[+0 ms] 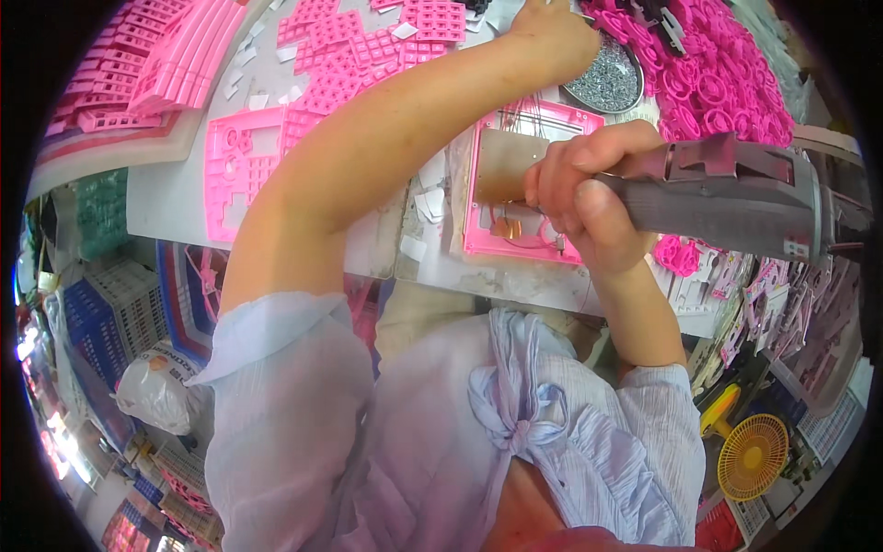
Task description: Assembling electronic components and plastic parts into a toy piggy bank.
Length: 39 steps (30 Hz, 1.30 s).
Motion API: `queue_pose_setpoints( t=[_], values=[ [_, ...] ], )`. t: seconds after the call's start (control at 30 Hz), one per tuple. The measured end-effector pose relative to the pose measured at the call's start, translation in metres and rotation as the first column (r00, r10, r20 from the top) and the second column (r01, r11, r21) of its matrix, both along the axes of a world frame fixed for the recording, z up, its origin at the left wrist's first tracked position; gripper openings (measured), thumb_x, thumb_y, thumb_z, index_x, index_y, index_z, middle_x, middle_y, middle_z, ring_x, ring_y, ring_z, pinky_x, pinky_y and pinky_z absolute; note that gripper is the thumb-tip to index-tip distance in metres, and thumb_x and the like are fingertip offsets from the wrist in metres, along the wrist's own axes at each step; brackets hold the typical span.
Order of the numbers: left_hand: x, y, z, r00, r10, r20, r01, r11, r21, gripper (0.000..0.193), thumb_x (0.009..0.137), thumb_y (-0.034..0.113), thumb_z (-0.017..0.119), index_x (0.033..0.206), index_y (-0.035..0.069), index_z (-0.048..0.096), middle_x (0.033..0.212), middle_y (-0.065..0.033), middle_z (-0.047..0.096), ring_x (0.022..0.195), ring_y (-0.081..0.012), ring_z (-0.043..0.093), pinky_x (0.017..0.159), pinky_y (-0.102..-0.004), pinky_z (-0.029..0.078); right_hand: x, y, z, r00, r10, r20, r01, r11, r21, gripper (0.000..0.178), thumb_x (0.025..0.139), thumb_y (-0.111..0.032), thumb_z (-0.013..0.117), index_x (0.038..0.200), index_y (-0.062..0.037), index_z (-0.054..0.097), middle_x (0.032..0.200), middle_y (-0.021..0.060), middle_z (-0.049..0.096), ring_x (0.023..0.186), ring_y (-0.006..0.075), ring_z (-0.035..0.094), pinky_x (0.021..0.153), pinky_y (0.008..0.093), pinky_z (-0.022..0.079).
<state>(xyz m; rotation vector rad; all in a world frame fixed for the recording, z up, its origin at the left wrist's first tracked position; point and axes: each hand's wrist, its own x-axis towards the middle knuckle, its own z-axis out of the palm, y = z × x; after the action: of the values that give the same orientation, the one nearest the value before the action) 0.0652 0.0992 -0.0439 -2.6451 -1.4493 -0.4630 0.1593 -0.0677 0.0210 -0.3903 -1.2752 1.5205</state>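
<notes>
My right hand (598, 189) is wrapped round a thick grey power screwdriver (736, 198). Its body extends to the right, and its working end is hidden by my fingers. Beneath that hand lies a pink plastic housing (482, 241) holding a flat metal plate (504, 161), thin wires and a small copper-coloured part (505, 228). My left arm reaches across the table, bringing my left hand (556, 44) to the edge of a round dish of small silvery screws (609, 81). The left fingertips run to the picture's top edge, so their grip is unclear.
Another pink housing (221, 175) lies left of the work. Pink grid pieces (354, 55) spread behind it, with stacked pink panels (175, 60) at far left. Many pink ring-shaped parts (717, 87) heap up at far right. A yellow fan (752, 457) stands below right.
</notes>
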Motion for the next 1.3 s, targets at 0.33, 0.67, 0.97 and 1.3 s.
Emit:
queue_pose_setpoints(
  t=[0.33, 0.67, 0.97, 1.3],
  values=[
    [-0.082, -0.091, 0.06, 0.81, 0.036, 0.586, 0.261, 0.872, -0.413, 0.026, 0.083, 0.03, 0.073, 0.086, 0.005, 0.07, 0.077, -0.0104, 0.068, 0.071, -0.0253, 0.066, 0.066, -0.0414, 0.05, 0.006, 0.004, 0.003, 0.999, -0.034, -0.035, 0.036, 0.997, 0.066, 0.026, 0.089, -0.005, 0.063, 0.109, -0.001, 0.046, 0.07, 0.0077, 0.055, 0.061, 0.0139, 0.056, 0.059, 0.0343, 0.052],
    [-0.083, -0.235, 0.031, 0.873, 0.023, 0.487, 0.092, 0.973, -0.211, 0.018, 0.078, 0.013, 0.077, 0.087, 0.011, 0.061, 0.082, -0.0033, 0.064, 0.076, -0.0252, 0.058, 0.071, -0.0408, 0.04, 0.01, 0.011, 0.014, 0.996, -0.017, -0.089, 0.026, 0.994, 0.102, 0.025, 0.092, -0.006, 0.06, 0.111, -0.0011, 0.045, 0.064, 0.0089, 0.054, 0.05, 0.0125, 0.048, 0.059, 0.0365, 0.051],
    [-0.063, -0.239, 0.017, 0.854, -0.064, 0.516, 0.146, 0.982, -0.12, 0.021, 0.076, 0.012, 0.078, 0.083, 0.013, 0.059, 0.082, -0.0007, 0.062, 0.077, -0.0215, 0.057, 0.079, -0.0401, 0.036, 0.012, 0.007, 0.014, 0.982, -0.068, -0.179, 0.076, 0.996, 0.038, 0.021, 0.088, -0.002, 0.061, 0.106, 0.0029, 0.051, 0.069, 0.0077, 0.056, 0.054, 0.0123, 0.053, 0.057, 0.0332, 0.05],
    [-0.097, -0.23, 0.031, 0.798, -0.009, 0.603, 0.081, 0.992, -0.092, 0.014, 0.076, 0.011, 0.078, 0.085, 0.013, 0.068, 0.092, 0.0018, 0.069, 0.082, -0.0167, 0.06, 0.082, -0.0369, 0.037, 0.0, 0.001, 0.001, 0.992, -0.051, 0.115, 0.038, 0.993, 0.111, 0.029, 0.097, -0.026, 0.064, 0.108, -0.0078, 0.045, 0.056, -0.0002, 0.043, 0.049, 0.0107, 0.041, 0.057, 0.0329, 0.046]
  ],
)
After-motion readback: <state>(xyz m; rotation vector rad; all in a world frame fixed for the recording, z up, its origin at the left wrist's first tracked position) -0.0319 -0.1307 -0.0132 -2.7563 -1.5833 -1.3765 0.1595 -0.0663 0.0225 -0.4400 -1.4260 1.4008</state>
